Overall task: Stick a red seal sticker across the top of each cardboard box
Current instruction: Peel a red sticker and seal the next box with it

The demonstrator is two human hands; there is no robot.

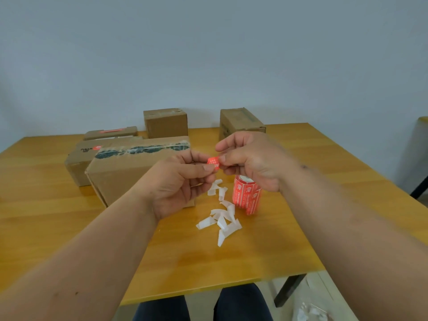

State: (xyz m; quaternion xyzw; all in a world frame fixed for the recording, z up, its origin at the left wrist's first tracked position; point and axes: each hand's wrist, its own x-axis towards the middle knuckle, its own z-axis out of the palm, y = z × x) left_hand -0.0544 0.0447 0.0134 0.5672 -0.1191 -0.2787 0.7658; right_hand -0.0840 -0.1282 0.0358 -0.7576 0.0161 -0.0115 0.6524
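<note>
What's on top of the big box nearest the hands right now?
The nearest box carries only a strip of clear tape with dark patches along its top; no red sticker shows there. The left hand covers its near right corner, so that part cannot be checked.

Both forearms reach forward over the table; left hand [179,181] and right hand [250,158] meet fingertip to fingertip (thumbs and forefingers pinching).

Soft, even daylight with faint shadows, glossy sheen on the table [289,239], slight motion blur, wide-angle bending at edges.
</note>
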